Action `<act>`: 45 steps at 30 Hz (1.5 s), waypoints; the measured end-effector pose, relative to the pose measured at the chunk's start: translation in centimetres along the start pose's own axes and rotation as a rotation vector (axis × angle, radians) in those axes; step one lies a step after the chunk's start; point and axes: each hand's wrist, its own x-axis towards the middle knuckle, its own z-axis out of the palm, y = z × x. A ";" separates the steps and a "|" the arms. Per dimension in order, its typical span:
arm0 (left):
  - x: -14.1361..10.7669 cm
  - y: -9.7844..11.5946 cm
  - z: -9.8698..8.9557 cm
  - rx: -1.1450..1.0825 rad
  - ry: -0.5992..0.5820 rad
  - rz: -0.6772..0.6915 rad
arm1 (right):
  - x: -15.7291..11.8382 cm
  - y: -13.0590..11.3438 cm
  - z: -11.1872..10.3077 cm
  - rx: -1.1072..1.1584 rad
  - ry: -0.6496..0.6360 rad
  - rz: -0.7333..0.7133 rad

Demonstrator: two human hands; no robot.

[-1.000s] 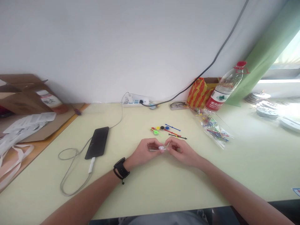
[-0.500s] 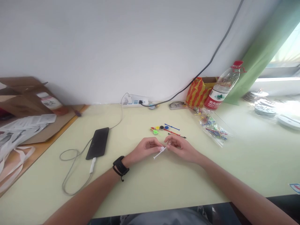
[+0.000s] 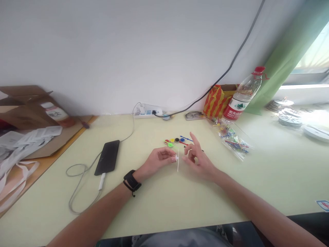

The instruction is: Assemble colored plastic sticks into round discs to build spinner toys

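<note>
Between thumb and fingertips, my left hand (image 3: 161, 159) pinches a small white piece with a thin white arrow (image 3: 178, 164) standing nearly upright on its right side. My right hand (image 3: 196, 156) is just to the right, apart from the arrow, its index finger raised and the others loosely curled around nothing. Beyond the hands lie small round pieces: red, yellow (image 3: 172, 140), black (image 3: 177, 140), blue (image 3: 182, 140) and green (image 3: 170, 145). A blue arrow (image 3: 185, 138) lies beside them, and a red arrow is partly hidden by my right hand.
A black phone (image 3: 107, 157) with a grey cable lies to the left. Behind are a power strip (image 3: 147, 112) and glasses (image 3: 194, 115). Rightward stand a striped bag (image 3: 215, 103), a bottle (image 3: 238, 103) and a plastic bag of small parts (image 3: 236, 145). Cardboard (image 3: 25, 116) sits far left.
My right hand has let go of the white arrow and raised its index finger. The arrow has turned from slanted to nearly upright, still in my left hand.
</note>
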 end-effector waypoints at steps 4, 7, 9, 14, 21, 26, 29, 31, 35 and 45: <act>0.0 -0.1 0.0 0.009 0.019 0.018 | 0.1 -0.6 -0.5 0.142 -0.262 0.079; 0.1 -0.2 -0.1 0.000 0.033 0.018 | 0.4 -1.0 -1.1 0.165 -0.207 0.073; 0.1 -0.2 -0.1 -0.008 0.038 0.015 | 0.7 -1.1 -1.6 0.128 -0.124 0.065; 0.2 0.1 -0.2 -0.084 0.089 0.033 | 1.4 -0.3 -3.1 0.002 0.068 0.132; 0.5 0.4 -1.7 -0.343 0.168 -0.036 | 2.1 2.2 -5.2 -0.190 0.186 0.145; 0.9 0.9 -2.1 -0.462 0.205 -0.065 | 2.2 3.2 -6.0 -0.403 0.097 0.121; 1.0 0.8 -1.9 -0.362 0.195 -0.069 | 2.0 3.3 -5.9 -0.472 0.017 0.114; 0.9 0.4 -1.6 -0.162 0.208 -0.020 | 1.8 3.3 -5.8 -0.490 -0.045 0.105; 0.5 -0.7 -1.2 0.236 0.176 0.090 | 1.6 3.2 -5.7 -0.486 -0.107 0.113; -0.2 0.0 -0.8 0.908 -0.007 0.377 | 1.3 2.5 -4.9 -0.428 -0.185 0.094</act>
